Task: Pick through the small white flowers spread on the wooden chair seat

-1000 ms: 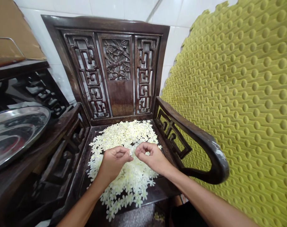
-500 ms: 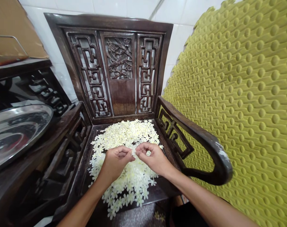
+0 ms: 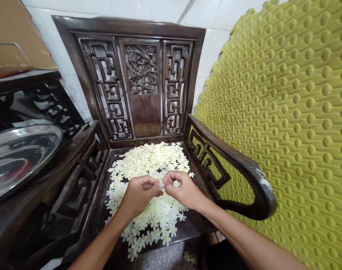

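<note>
Above the seat of a dark carved wooden chair [image 3: 146, 116], my two hands meet at the fingertips. My left hand [image 3: 141, 194] is closed in a pinch on a small white flower [image 3: 161, 185], which shows only partly between the fingers. From the other side, my right hand [image 3: 186, 188] pinches the same flower, thumb and forefinger curled into a loop. Under both hands many loose white and pale yellow flowers [image 3: 152, 159] spread over the seat, some hanging at its front edge.
The chair's right armrest [image 3: 261, 187] curves forward beside a yellow-green bumpy foam mat [image 3: 297, 112] standing upright. At the left, a round shiny metal tray [image 3: 44, 150] rests by the left armrest [image 3: 55, 180]. White wall tiles [image 3: 131, 7] rise behind.
Both hands have shifted very slightly right, fingertips still together at the flower. The left fingers have turned a little. The flowers on the seat look the same.
</note>
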`<state>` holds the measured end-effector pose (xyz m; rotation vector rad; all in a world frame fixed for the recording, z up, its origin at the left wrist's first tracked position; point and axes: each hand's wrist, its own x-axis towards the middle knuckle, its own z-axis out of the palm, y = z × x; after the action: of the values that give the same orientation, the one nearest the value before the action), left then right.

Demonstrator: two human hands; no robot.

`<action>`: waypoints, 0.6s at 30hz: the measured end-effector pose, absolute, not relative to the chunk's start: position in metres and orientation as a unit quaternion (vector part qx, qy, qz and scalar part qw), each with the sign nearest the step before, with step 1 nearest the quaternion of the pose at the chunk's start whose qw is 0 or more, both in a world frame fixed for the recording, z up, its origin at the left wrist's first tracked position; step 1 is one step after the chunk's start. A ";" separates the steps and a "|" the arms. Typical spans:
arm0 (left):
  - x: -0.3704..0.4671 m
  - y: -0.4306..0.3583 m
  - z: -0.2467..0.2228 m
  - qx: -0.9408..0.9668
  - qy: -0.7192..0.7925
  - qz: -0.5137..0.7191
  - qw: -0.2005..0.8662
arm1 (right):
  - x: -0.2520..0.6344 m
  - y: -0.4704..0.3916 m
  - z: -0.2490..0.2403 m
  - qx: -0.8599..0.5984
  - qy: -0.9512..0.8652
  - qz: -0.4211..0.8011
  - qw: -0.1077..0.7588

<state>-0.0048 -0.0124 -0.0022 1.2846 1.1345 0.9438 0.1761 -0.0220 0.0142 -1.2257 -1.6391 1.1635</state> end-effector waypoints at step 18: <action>-0.044 0.005 -0.013 0.810 0.562 0.102 0.132 | 0.202 0.006 -0.025 -0.565 -0.776 0.193 0.205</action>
<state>-0.0436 0.0045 -0.0128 2.3505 1.6311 0.2945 0.2023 0.0063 -0.0246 -1.5745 -2.1622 0.5375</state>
